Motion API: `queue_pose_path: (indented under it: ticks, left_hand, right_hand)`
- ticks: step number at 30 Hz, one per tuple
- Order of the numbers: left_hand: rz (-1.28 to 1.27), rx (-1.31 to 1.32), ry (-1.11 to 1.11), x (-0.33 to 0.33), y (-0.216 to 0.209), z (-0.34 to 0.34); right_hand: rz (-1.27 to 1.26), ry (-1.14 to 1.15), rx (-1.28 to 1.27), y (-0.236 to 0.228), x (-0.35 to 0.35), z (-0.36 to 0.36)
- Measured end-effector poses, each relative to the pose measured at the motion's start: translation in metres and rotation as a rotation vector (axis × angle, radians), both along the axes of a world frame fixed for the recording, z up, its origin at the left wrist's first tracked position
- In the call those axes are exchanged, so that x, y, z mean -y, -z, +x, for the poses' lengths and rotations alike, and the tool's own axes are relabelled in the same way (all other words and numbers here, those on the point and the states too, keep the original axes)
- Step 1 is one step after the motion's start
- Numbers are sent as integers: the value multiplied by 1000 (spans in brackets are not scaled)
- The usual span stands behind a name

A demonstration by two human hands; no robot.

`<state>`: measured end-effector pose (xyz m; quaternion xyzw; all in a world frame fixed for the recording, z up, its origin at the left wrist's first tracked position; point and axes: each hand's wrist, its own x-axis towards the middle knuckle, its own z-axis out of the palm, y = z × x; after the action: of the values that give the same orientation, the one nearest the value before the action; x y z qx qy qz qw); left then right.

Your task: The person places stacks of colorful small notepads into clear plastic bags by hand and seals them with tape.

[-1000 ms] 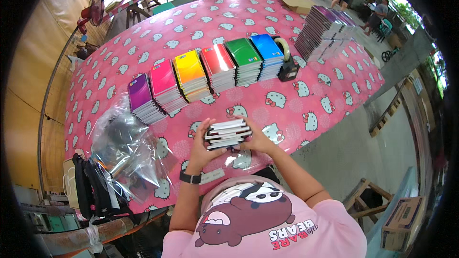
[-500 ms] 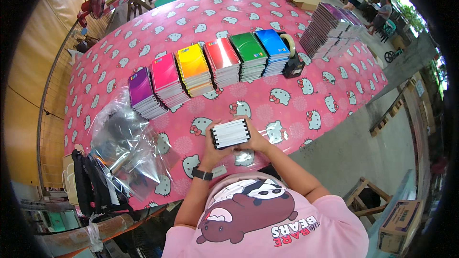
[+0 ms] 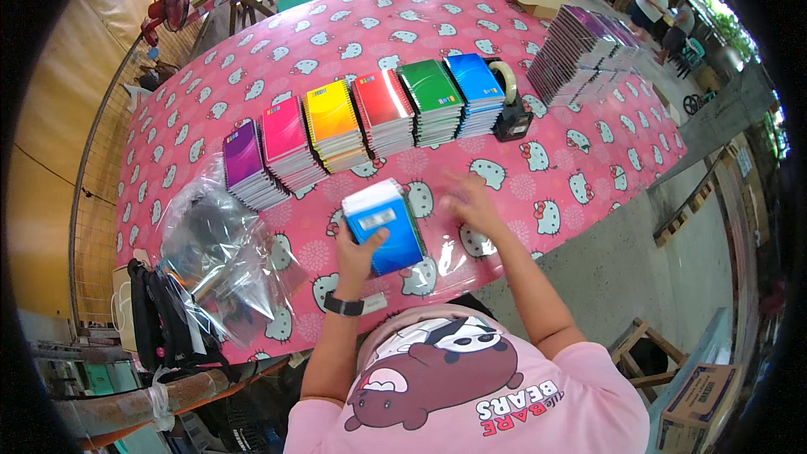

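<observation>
My left hand [image 3: 356, 254] grips a small stack of spiral notebooks [image 3: 388, 237], thumb across the blue cover on top, which bears a white label. White page edges show at the stack's far end. To the right of it, my right hand [image 3: 472, 207] is raised and holds nothing; its fingers are apart and somewhat blurred. Beyond my hands runs a row of notebook stacks: purple [image 3: 244, 154], pink [image 3: 284, 128], yellow [image 3: 330, 111], red [image 3: 383, 99], green [image 3: 430, 86] and blue [image 3: 475, 77].
A black tape dispenser [image 3: 514, 124] stands beside the blue stack. Wrapped notebook piles [image 3: 573, 55] and flat cardboard [image 3: 533, 0] lie at the far right. Clear plastic bags [image 3: 220, 240] and a black bag [image 3: 155, 319] occupy the left of the pink-covered table [image 3: 580, 139].
Both hands held the notebook stack with its page edges and bindings upward. Now the blue cover faces up in my left hand, and my right hand has let go and moved right.
</observation>
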<state>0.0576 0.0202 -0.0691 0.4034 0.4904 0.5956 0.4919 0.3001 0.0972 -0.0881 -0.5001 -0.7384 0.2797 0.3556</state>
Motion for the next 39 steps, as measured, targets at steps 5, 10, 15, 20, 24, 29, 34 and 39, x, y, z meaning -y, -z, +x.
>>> queue_pose_path:
  ticks: [5,10,15,20,24,29,34,39]
  left_hand:
    - [-409,394,97,-37,6,25]
    - [-492,-108,-23,-50,34,38]
    - [-386,-550,-43,-50,58,27]
    - [-210,-941,-388,-55,71,15]
    - [-195,-456,51,-52,75,20]
    - [-379,-417,-57,-47,63,34]
    - [-271,-417,-167,-39,61,61]
    - [-119,-310,-98,-39,76,54]
  right_hand:
    - [215,381,481,35,-9,36]
    - [240,280,280,44,-14,44]
    - [50,261,41,42,-8,41]
    - [-628,208,-524,20,-2,46]
    - [-857,-97,-731,19,-5,48]
    - [-438,-219,-251,-12,8,8]
    - [18,-318,316,-24,53,-36]
    - [-190,-542,112,-47,69,-32]
